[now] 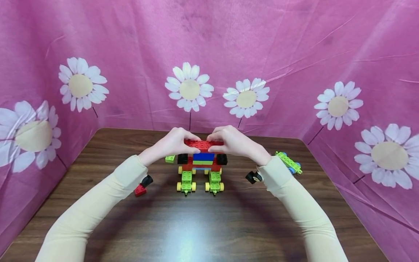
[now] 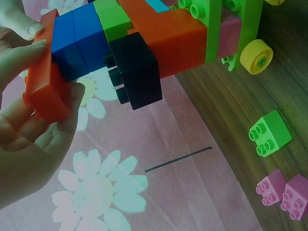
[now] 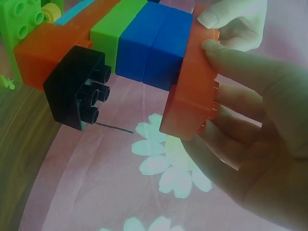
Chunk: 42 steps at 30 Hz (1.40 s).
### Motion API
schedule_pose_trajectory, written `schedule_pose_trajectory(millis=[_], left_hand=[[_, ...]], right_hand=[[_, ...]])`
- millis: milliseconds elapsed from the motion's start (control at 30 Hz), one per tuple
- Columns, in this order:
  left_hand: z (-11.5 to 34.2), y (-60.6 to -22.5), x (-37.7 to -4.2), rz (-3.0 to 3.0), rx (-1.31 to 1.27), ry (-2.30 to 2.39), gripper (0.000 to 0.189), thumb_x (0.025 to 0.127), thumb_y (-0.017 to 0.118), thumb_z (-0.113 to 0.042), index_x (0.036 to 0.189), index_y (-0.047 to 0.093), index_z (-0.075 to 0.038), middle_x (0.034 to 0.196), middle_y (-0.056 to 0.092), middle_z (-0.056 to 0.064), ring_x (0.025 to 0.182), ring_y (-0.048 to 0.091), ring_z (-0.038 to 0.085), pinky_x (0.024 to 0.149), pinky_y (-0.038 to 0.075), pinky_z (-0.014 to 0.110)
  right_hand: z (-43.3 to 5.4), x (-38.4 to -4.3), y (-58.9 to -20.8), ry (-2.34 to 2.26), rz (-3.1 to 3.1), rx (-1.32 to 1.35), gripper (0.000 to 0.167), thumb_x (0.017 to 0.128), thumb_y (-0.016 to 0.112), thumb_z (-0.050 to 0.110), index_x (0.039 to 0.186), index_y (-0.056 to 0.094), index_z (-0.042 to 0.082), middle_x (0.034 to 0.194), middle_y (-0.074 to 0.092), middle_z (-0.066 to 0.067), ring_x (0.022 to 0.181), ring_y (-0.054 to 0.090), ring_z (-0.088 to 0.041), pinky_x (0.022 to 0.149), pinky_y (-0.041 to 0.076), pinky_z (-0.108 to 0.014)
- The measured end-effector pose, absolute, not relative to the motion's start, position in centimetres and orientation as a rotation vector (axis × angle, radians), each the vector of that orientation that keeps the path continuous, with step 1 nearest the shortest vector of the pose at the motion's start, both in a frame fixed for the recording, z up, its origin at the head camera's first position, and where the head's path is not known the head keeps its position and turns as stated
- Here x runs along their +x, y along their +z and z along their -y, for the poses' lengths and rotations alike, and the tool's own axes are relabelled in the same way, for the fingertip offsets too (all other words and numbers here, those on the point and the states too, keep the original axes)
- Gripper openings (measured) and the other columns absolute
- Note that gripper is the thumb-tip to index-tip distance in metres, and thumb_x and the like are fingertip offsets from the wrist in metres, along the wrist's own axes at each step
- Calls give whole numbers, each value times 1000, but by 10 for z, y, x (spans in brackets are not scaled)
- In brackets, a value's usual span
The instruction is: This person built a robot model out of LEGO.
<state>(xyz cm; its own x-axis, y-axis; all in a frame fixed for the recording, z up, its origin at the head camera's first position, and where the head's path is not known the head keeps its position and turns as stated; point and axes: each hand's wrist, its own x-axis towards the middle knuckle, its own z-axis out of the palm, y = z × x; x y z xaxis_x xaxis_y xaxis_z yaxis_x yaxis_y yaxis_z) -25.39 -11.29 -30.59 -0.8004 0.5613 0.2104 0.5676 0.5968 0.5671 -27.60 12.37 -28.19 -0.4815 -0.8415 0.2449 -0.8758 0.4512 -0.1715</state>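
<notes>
A figure of toy building bricks stands upright at mid-table. Across its top lies a long red brick (image 1: pixel 203 146), whose left end my left hand (image 1: pixel 174 142) grips between thumb and fingers. The other end is held the same way by my right hand (image 1: pixel 236 142). Directly beneath come stacked blue bricks (image 3: pixel 153 45), then a light green brick (image 2: pixel 112 19) and a wider red section. Black bricks (image 2: pixel 139 72) (image 3: pixel 72 86) stick out at both sides. Below, two green wheeled bases (image 1: pixel 187 177) (image 1: pixel 215 177) with yellow wheels form the bottom.
Left of the figure lie a red brick (image 1: pixel 140 190), a black brick (image 1: pixel 147 181) and a green brick (image 1: pixel 170 159). Pink bricks (image 2: pixel 271 186) show in the left wrist view. On the right are black pieces (image 1: pixel 252 177) and a green base (image 1: pixel 287 161) with blue wheels. Pink flowered cloth (image 1: pixel 209 43) surrounds the table.
</notes>
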Motion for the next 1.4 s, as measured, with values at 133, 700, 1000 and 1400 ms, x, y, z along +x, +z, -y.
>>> schedule_pose_trajectory(millis=[133,700,1000,1400], left_hand=[[114,-306,-254,2805,-980,-1005,35,84,79,-25,114,75,-8,96,78,7,69,57,12,62,49,23],[148,-317,-247,2762,-962,-998,52,83,80,-29,126,67,-5,124,71,11,108,68,26,93,57,43],[186,-335,-236,2832,-863,-1085,50,83,80,-30,127,66,-11,125,70,8,108,66,25,89,56,45],[225,-365,-227,3000,-855,-1114,46,82,80,-33,123,68,-15,117,73,2,107,68,24,92,56,41]], right_hand=[[-124,-276,-282,431,2594,1518,28,83,80,24,105,76,6,95,74,-7,82,64,-17,74,58,-30],[-122,-277,-285,451,2627,1483,31,84,79,27,108,76,7,99,75,-6,83,64,-15,76,56,-30],[-122,-275,-286,473,2641,1478,31,84,79,27,109,76,7,101,75,-6,86,64,-15,78,57,-30],[-127,-276,-286,479,2631,1450,31,84,80,26,108,76,7,100,75,-6,87,66,-15,78,57,-31]])
